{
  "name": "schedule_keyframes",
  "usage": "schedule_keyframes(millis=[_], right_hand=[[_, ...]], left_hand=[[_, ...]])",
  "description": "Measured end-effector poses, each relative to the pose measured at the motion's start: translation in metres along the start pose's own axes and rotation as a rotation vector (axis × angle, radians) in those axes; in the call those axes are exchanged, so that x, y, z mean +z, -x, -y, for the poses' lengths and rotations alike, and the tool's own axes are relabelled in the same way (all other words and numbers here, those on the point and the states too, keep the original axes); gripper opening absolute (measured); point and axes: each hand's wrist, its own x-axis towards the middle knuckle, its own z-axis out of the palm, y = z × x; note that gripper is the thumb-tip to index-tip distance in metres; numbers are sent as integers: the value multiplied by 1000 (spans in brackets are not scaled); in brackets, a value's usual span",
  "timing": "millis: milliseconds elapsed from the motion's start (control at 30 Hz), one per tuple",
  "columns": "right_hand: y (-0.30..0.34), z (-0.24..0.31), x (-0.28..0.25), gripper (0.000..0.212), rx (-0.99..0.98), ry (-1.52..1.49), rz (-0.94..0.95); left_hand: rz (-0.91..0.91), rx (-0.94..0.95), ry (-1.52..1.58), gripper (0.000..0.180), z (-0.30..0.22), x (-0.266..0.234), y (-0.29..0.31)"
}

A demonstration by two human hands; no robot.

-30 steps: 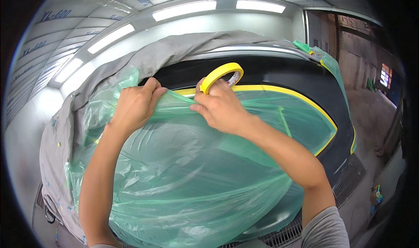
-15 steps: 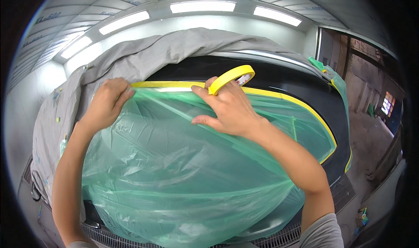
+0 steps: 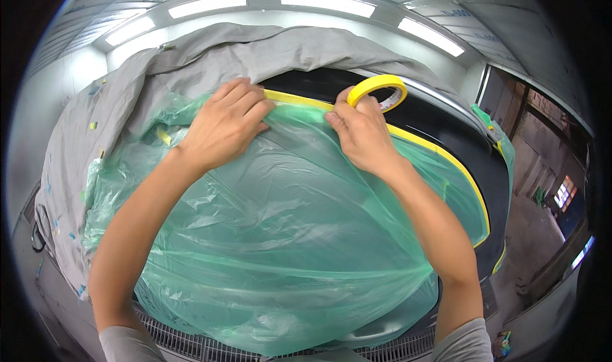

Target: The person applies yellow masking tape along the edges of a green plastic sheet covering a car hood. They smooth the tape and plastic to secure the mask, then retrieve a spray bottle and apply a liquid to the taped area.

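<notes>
Green plastic film (image 3: pixel 268 171) drapes over a black car body panel (image 3: pixel 306 85), and a strip of yellow masking tape (image 3: pixel 296 99) runs along its upper edge. My left hand (image 3: pixel 229 123) is closed over that edge, fingers bent down on the film; the fingertips are partly hidden. To its right, my right hand (image 3: pixel 366 129) has the roll of yellow tape (image 3: pixel 386 81) hooked on its fingers. Its thumb and curled fingers press at the taped film edge. Between the two hands the tape strip lies fairly straight.
A grey cloth cover (image 3: pixel 185 56) spreads over the car behind and to the left. More yellow tape (image 3: pixel 468 177) curves round the film's right end. Floor grating (image 3: pixel 197 348) runs along the bottom. An open doorway (image 3: pixel 542 145) is on the right, lit ceiling lamps (image 3: pixel 328 4) above.
My left hand has moved right along the film's edge, closer to my right hand, uncovering crumpled film at the left. My right hand's fingers have curled in. The view has shifted somewhat.
</notes>
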Motion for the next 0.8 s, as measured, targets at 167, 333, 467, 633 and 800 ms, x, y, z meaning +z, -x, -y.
schedule_keyframes(millis=[167, 333, 467, 633, 800], right_hand=[[-3, 20, 0, 34, -150, 17, -121], [-15, 39, 14, 28, -205, 106, -19], [-29, 35, 21, 25, -143, 128, -13], [-36, 29, 25, 17, -263, 316, 45], [-46, 26, 26, 17, -310, 347, 72]], left_hand=[[121, -230, 189, 16, 17, 10, 9], [223, -324, 142, 29, 29, 18, 8], [185, -353, -105, 25, 40, 8, 0], [-292, -169, -119, 12, 2, 12, -4], [-234, -558, 311, 13, -45, 56, -5]])
